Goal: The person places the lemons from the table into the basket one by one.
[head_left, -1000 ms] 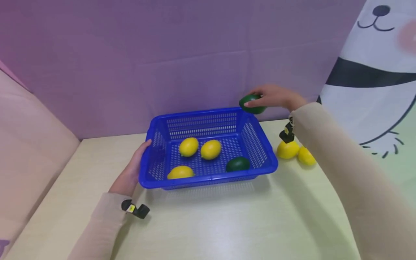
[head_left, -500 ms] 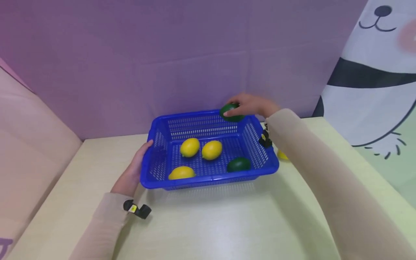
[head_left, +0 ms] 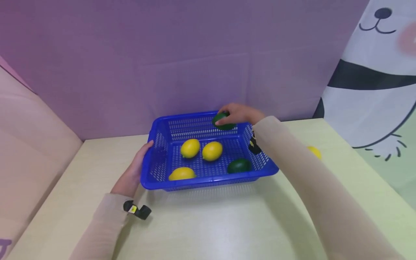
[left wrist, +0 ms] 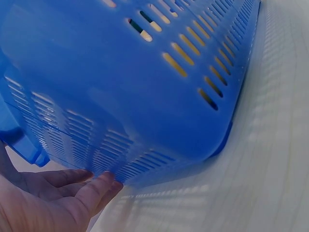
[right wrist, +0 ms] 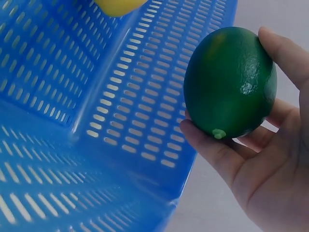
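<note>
In the head view, a blue plastic basket with slotted walls stands on the table. My left hand holds its left side, a digit at the rim; the left wrist view has the fingers against the slotted outer wall. My right hand grips a dark green avocado over the basket's back wall. Up close in the right wrist view, thumb and fingers wrap the glossy avocado, its pale stem spot facing down. Inside lie three yellow lemons and another avocado.
To the right of the basket, a yellow lemon shows partly behind the right sleeve. Purple cloth hangs behind the pale table. A panel with a printed animal stands at the right.
My right hand has carried the avocado leftward and lower, from beyond the basket's back right corner to over its back wall. The left hand and basket stay nearly in place.
</note>
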Motion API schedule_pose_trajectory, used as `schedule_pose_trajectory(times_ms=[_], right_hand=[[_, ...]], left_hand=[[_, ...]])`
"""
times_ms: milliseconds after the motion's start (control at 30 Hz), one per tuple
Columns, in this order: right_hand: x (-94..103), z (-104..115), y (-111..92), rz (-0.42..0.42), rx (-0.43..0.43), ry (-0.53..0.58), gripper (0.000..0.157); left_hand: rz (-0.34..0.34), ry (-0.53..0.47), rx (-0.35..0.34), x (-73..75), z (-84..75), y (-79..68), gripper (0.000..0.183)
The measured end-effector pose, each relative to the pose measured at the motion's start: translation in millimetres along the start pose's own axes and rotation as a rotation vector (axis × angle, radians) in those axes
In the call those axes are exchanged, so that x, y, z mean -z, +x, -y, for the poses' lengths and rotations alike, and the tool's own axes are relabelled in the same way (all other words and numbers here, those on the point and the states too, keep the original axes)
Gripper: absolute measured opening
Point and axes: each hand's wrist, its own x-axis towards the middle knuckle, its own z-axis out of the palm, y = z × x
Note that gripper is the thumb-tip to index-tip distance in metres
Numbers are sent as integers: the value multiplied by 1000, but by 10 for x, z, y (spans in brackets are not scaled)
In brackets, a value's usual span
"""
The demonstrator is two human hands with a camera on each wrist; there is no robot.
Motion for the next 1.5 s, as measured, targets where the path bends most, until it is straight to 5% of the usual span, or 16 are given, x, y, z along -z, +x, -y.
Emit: schedule_pose_trajectory(times_ms=[433, 1500], right_hand=[[-124, -41, 85, 47, -30, -100, 59], [-485, -193, 153, 159, -161, -203, 60]], left_hand=[[-36, 51, 0, -2, 7, 16, 70], [-1, 50, -11, 7, -4, 23, 70]])
